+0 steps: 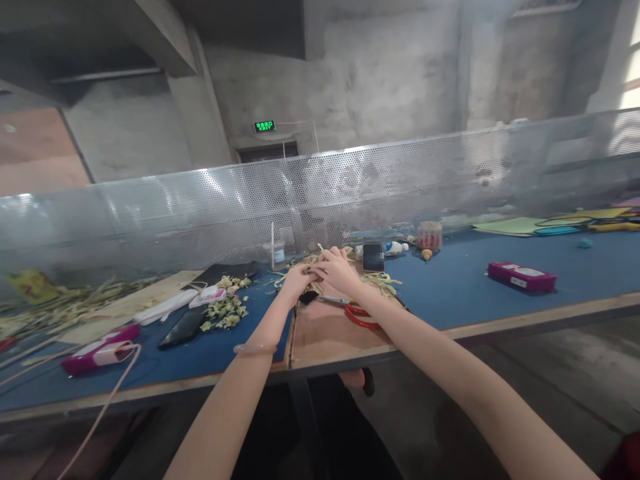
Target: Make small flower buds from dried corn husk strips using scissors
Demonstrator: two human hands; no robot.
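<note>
My left hand [297, 280] and my right hand [336, 269] meet over a brown board [325, 340] on the blue table. The fingers of both are pressed together in a pinch at one spot. What they hold is too small and too hidden to name. Beneath my right hand lies a pair of scissors [362, 319] with red handles, its blades pointing left. A small black piece [309, 297] rests below my fingertips. Pale, thin plant-like strips [385, 283] are scattered behind and to the right of my hands.
To the left are a black phone [183, 328], a heap of pale curled pieces [225, 312], a purple box [100, 350] with a cord, and long dry strips [95, 297]. Rightward are a bottle [395, 249], a jar [429, 236] and another purple box [521, 276]. A perforated metal screen [350, 193] stands behind.
</note>
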